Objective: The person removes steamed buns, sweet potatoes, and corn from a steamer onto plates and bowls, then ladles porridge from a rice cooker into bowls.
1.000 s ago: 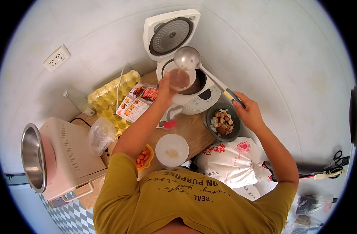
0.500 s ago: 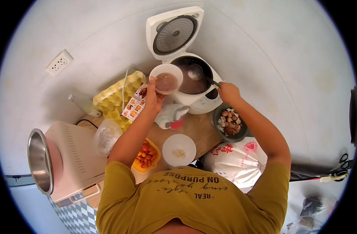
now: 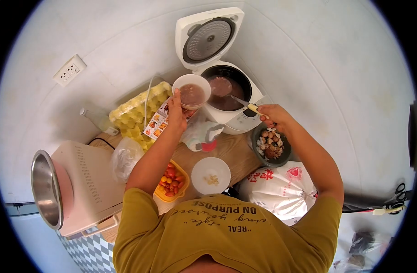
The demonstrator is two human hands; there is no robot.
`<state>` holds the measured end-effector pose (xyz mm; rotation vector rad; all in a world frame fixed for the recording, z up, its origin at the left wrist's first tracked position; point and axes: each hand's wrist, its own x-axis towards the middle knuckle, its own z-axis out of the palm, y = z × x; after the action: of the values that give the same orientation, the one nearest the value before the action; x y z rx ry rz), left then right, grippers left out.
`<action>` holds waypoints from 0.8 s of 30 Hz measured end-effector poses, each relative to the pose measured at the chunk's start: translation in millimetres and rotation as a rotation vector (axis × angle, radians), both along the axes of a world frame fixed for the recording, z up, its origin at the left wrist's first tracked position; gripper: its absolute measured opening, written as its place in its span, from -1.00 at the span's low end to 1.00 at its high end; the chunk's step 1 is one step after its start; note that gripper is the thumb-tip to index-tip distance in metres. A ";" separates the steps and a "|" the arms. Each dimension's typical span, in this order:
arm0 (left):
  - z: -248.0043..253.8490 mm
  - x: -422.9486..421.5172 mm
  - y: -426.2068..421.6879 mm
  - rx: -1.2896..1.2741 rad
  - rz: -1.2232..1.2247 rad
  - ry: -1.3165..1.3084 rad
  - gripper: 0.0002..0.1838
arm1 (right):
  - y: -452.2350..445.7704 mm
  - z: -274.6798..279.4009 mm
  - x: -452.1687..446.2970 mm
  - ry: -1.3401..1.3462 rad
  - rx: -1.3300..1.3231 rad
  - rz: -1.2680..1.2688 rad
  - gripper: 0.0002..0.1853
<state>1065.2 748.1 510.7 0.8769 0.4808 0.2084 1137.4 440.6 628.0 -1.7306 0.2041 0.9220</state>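
My left hand (image 3: 177, 113) grips a white bowl (image 3: 175, 86) by its side, beside the cooker's pot. Brownish-pink porridge (image 3: 192, 94) fills much of the bowl. In my right hand (image 3: 275, 117) is the pale handle of a ladle (image 3: 245, 104), fingers closed round it. The ladle's head, full of porridge, is over the pot next to the bowl's rim. Below it stands the white rice cooker (image 3: 238, 123), its lid (image 3: 209, 38) raised, with more porridge inside its dark pot.
A basin of garlic-like bulbs (image 3: 270, 144) and a white sack (image 3: 281, 186) lie right. Nearer me are a pale plate (image 3: 210, 168) with small pieces and a yellow basket of tomatoes (image 3: 184, 186). Yellow egg trays (image 3: 140, 109), a glass bottle (image 3: 97, 119) and a steel bowl (image 3: 47, 191) are left.
The ladle has turned and come up filled with porridge, its head nearer the bowl. My right hand has shifted slightly down and toward me. The bowl has barely moved.
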 end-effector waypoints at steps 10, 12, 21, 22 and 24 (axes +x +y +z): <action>9.3 16.5 -34.6 0.056 0.078 0.128 -0.17 | -22.5 96.4 -17.7 -0.134 -0.073 0.031 -0.66; 9.9 23.8 -47.0 0.052 0.051 0.129 -0.24 | -23.5 110.2 -24.0 -0.152 -0.078 0.041 -0.66; 3.2 43.9 -64.1 -0.046 -0.089 0.062 -0.25 | -29.4 78.1 -64.8 -1.137 -0.623 0.402 -0.66; 4.1 42.9 -64.6 -0.050 -0.098 0.046 -0.25 | -31.2 76.7 -67.5 -1.200 -0.668 0.413 -0.66; 4.9 39.4 -63.8 -0.069 -0.119 -0.006 -0.26 | -33.9 75.1 -68.3 -1.326 -0.756 0.437 -0.66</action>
<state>1104.7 684.3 515.5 0.8338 0.4264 0.0854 1069.1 406.7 703.0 -2.7856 -0.8199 -0.2454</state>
